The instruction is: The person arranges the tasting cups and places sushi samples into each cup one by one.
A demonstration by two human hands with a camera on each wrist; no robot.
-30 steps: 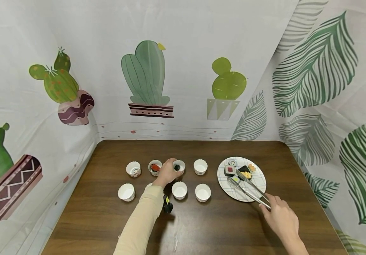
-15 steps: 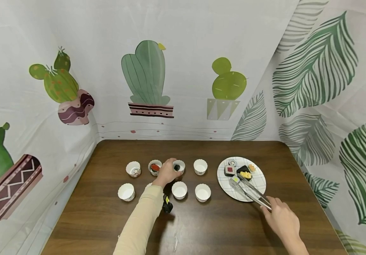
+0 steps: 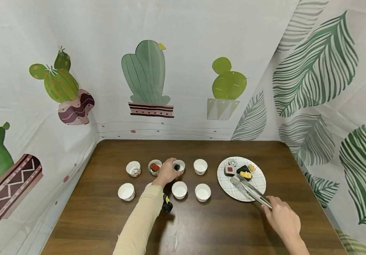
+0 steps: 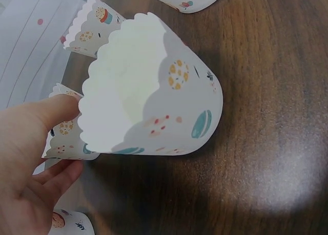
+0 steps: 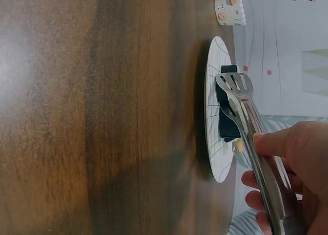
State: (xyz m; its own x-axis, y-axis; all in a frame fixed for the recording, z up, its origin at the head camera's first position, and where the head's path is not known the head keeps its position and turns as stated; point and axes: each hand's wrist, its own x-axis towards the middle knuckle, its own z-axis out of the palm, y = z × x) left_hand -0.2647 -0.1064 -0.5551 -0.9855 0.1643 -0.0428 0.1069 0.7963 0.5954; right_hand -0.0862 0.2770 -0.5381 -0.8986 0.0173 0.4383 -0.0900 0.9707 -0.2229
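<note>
My left hand [image 3: 167,173] grips a white scallop-rimmed paper baking cup [image 3: 182,165] in the back row, thumb on one side and fingers on the other. A small dark piece [image 3: 177,167] lies inside that cup. My right hand [image 3: 282,215] holds metal tongs [image 3: 255,194], whose slotted tips are close together low over a round white plate [image 3: 226,187] with grid lines. On the plate sit a square sushi piece [image 3: 229,170] with a red centre, a dark-wrapped piece topped with yellow [image 3: 245,175] and a round white roll [image 3: 232,163]. I cannot tell what the tongs hold.
More white baking cups stand in two rows, such as the front right cup [image 3: 203,193] and the back right cup [image 3: 200,166]. A red-topped piece [image 3: 155,167] lies in one back cup. My left sleeve [image 3: 141,219] partly covers a front cup. A patterned cloth hangs behind the table [image 3: 221,230].
The tong tips have drawn together and shifted slightly right over the plate. The small piece with a yellow-green top, visible before, is now hidden behind them. The left hand stays put.
</note>
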